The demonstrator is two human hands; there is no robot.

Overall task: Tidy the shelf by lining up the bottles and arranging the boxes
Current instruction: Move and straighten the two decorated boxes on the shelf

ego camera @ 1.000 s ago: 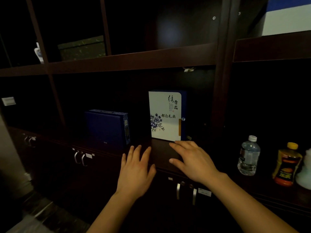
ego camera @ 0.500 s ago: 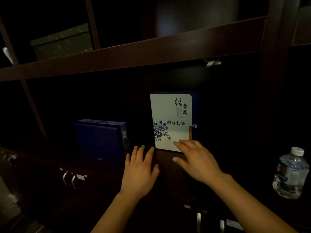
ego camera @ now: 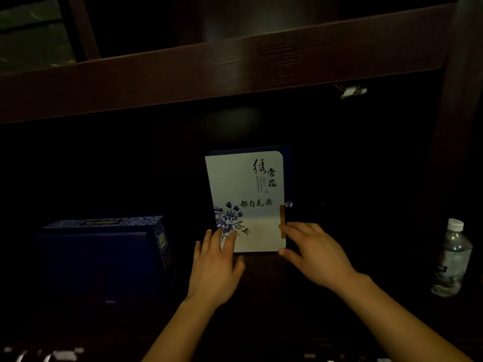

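A white box with blue flowers and black characters [ego camera: 245, 194] stands upright in the middle of the dark shelf. My left hand [ego camera: 215, 262] lies with straight fingers against the box's lower left corner. My right hand [ego camera: 313, 253] has its fingers spread at the lower right corner, thumb near the bottom edge, fingertips by the right side. A dark blue box [ego camera: 104, 254] stands to the left, apart from both hands. A clear water bottle [ego camera: 452, 259] with a white cap stands upright at the far right.
A thick wooden shelf board [ego camera: 235, 66] runs overhead. A dark upright post [ego camera: 460, 126] separates the bottle's bay on the right. A greenish box [ego camera: 31, 35] sits on the upper shelf at top left. Cabinet handles [ego camera: 47, 355] glint at the bottom left.
Both hands have moved forward from the shelf's front edge up to the white box's lower corners. The view has closed in on the shelf, and the orange bottle has left the frame.
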